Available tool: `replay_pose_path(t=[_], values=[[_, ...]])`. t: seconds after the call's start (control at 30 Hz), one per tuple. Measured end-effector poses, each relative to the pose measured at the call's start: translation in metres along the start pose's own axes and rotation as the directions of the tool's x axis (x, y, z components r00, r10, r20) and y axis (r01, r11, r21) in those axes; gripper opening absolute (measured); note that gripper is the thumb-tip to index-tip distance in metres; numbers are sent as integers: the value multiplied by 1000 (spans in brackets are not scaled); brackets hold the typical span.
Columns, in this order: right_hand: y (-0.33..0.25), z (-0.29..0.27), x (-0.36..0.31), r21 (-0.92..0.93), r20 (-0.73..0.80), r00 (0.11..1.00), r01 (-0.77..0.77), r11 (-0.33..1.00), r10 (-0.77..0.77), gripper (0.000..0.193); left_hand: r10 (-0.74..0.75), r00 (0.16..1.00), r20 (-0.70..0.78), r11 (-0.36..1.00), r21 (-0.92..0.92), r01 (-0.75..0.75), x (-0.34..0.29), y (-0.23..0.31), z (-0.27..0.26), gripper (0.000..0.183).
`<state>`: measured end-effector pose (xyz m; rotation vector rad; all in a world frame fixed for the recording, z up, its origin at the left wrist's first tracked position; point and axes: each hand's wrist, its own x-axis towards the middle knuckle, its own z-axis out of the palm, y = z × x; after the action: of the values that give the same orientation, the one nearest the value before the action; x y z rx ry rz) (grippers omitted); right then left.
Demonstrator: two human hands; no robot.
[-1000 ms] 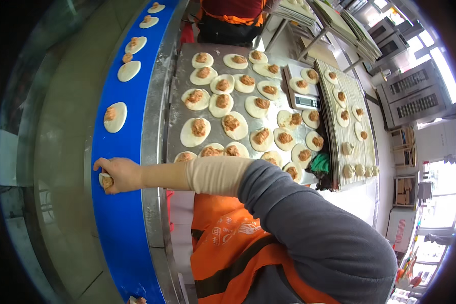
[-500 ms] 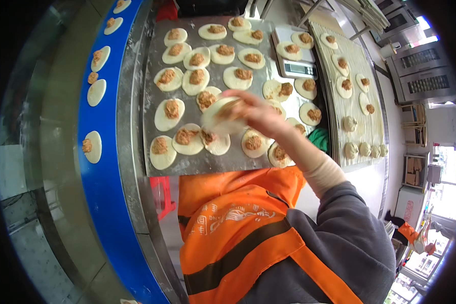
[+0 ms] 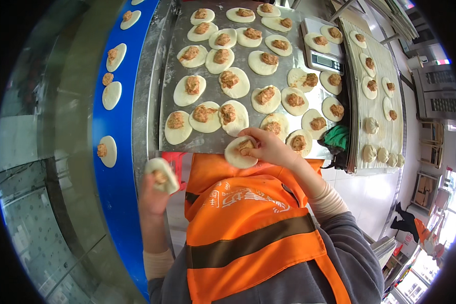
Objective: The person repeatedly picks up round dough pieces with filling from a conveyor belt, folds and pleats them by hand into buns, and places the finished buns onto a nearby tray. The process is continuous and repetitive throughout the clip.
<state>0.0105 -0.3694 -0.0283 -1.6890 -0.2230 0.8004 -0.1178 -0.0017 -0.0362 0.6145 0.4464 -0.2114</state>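
My left hand (image 3: 154,195), blurred, is closed around a pale dough wrapper (image 3: 159,167) with brown meat filling on it, beside the blue conveyor belt (image 3: 117,202). At the front edge of the steel table (image 3: 164,76), my right hand (image 3: 271,147) grips another dough wrapper (image 3: 238,161), its fingers at the lump of filling. Just beyond that hand lies a filled wrapper (image 3: 233,126). Several more flat ovals of dough, each topped with meat filling, cover the table in loose rows.
A digital scale (image 3: 316,60) at the right bears two filled wrappers. Past it, a lined tray (image 3: 377,106) holds flat filled wrappers and several closed buns (image 3: 372,125). Green cloth (image 3: 337,137) lies at the table's right corner. Dough pieces dot the blue belt.
My right hand has drawn back from the middle of the table to its front edge with a dough wrapper. My left hand has come into view holding another. The whole view has shifted.
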Motion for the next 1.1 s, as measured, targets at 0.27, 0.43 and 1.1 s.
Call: replay_pose_path(t=[0.27,0.43,1.1], values=[[-19,15,-4,-636,-178,955,71,768,-236,37,-106,977,184,976,208,67,42,-55,91,44],[-23,13,0,-870,-138,849,142,472,-510,33,-82,996,36,913,403,61,52,-64,108,41],[-40,37,-19,-74,-350,887,295,953,-302,16,180,946,270,648,691,-320,66,-110,128,32]])
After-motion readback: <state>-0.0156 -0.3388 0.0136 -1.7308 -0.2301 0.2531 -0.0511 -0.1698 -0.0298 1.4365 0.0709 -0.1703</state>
